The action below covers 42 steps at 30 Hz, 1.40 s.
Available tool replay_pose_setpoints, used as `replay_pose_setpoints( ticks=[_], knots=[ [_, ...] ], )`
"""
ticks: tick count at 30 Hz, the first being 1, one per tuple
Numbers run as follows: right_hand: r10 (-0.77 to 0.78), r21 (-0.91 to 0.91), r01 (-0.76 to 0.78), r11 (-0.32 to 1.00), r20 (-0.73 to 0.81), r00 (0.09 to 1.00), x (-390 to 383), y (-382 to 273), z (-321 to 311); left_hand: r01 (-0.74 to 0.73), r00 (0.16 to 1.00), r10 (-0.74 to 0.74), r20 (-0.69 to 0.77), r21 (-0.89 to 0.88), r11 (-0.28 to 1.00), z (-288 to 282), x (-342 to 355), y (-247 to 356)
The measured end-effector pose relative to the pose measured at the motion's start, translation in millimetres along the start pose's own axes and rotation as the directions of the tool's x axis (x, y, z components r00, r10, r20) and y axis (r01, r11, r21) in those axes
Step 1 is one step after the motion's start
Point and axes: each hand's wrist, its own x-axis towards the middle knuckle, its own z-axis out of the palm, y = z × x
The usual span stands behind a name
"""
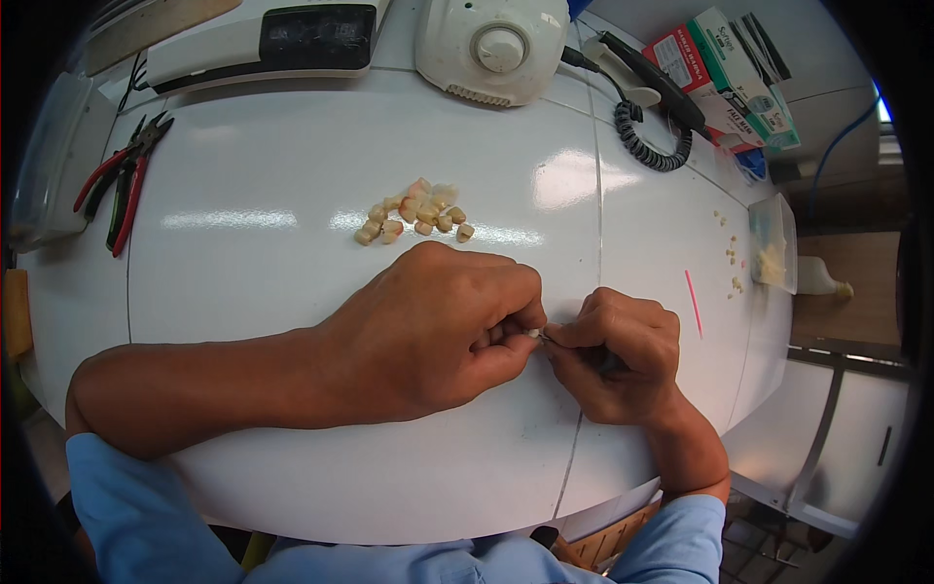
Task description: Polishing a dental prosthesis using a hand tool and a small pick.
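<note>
My left hand (pixel 438 331) is closed, pinching a small whitish tooth-like piece (pixel 533 334) between thumb and forefinger. Fingertip to fingertip with it, my right hand (pixel 618 350) is closed too, its thumb and forefinger meeting the piece. A thin dark tip shows between the hands, but what the right fingers hold is mostly hidden. Beyond my left hand lies a loose pile of small cream and pinkish tooth-like pieces (pixel 418 209) on the white tabletop (pixel 292 282).
Pliers with red and black handles (pixel 126 180) lie at the left. A white control box (pixel 486 49) stands at the back, beside a black handpiece with a coiled cord (pixel 657 88). At the right are a pink stick (pixel 694 304), several tiny pieces (pixel 732 255) and a clear container (pixel 775 243).
</note>
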Motion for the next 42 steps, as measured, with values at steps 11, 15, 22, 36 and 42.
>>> replay_pose_setpoints(
  ticks=[11,15,22,36,42],
  knots=[
    [0.002,0.029,-0.002,1.0,-0.023,1.0,1.1,0.5,3.0,-0.027,0.999,0.026,-0.03,-0.024,0.999,2.0,0.9,-2.8],
    [0.013,0.019,-0.013,1.0,-0.009,1.0,-1.1,-0.3,2.5,0.001,1.0,-0.001,-0.005,-0.03,1.0,-0.7,-0.7,-0.1],
    [-0.008,0.045,0.009,0.999,-0.014,1.0,-0.9,0.5,2.2,-0.028,1.0,0.028,-0.007,-0.04,0.999,1.0,-0.4,-2.5],
    [-0.002,0.051,0.003,0.999,-0.015,1.0,-1.0,0.2,0.6,0.005,1.0,-0.005,-0.017,-0.003,1.0,-1.4,0.0,1.0],
    [-0.01,0.054,0.008,0.999,0.051,0.999,0.6,2.0,-4.6,0.01,1.0,-0.01,0.014,0.015,1.0,-2.1,-0.9,0.2]
  ],
)
